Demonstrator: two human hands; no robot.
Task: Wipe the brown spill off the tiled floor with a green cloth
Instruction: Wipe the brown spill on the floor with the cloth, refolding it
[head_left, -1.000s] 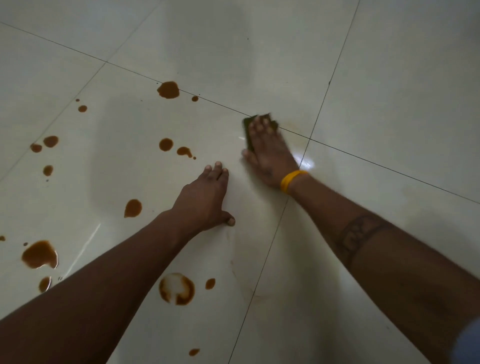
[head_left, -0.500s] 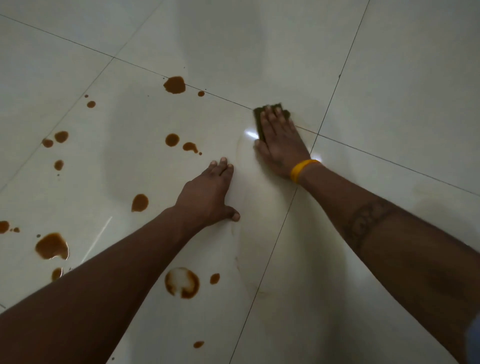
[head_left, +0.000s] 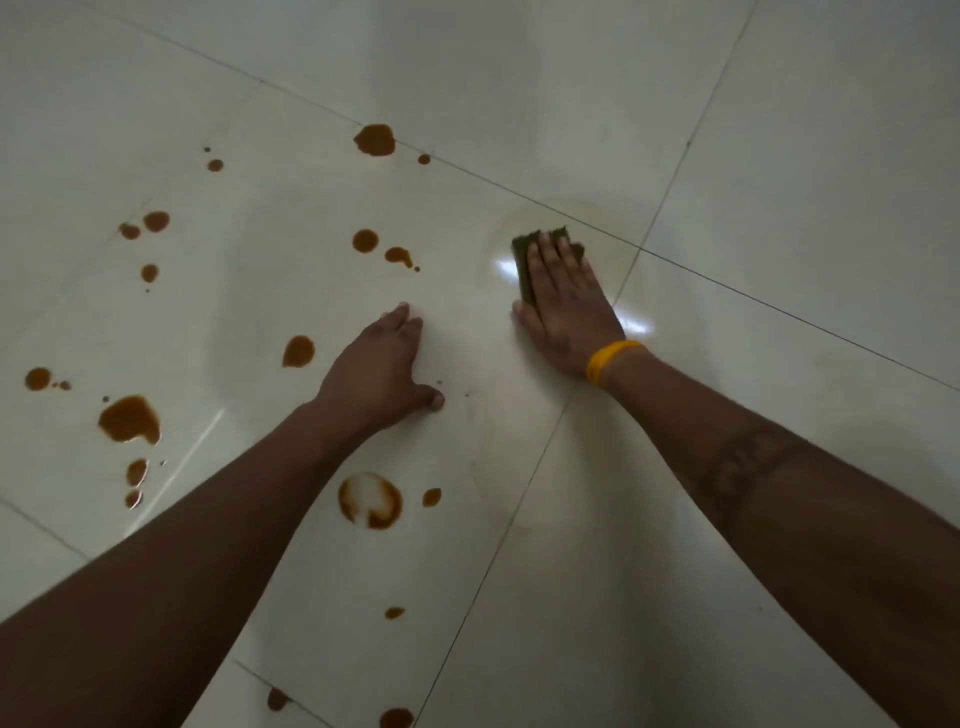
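My right hand (head_left: 563, 304), with a yellow band at the wrist, presses flat with straight fingers on a folded green cloth (head_left: 523, 260) on the white tiled floor (head_left: 779, 182). Only the cloth's far and left edges show past my fingers. A faint wet smear rings the cloth. My left hand (head_left: 376, 371) rests flat on the floor to the cloth's left, fingers forward, thumb out. Brown spill drops lie scattered left of both hands: a big drop (head_left: 374, 139) on the far grout line, a large puddle (head_left: 130, 420) at left, a ring-shaped stain (head_left: 370, 500) under my left forearm.
Dark grout lines cross the glossy tiles, meeting right of the cloth. More brown drops sit near the bottom edge (head_left: 396, 718) and beside my left hand (head_left: 298, 351). Glare spots shine next to my right hand.
My right hand has slid the cloth toward me and slightly left, off the grout line, leaving a faint smear beyond it. My left hand stays planted.
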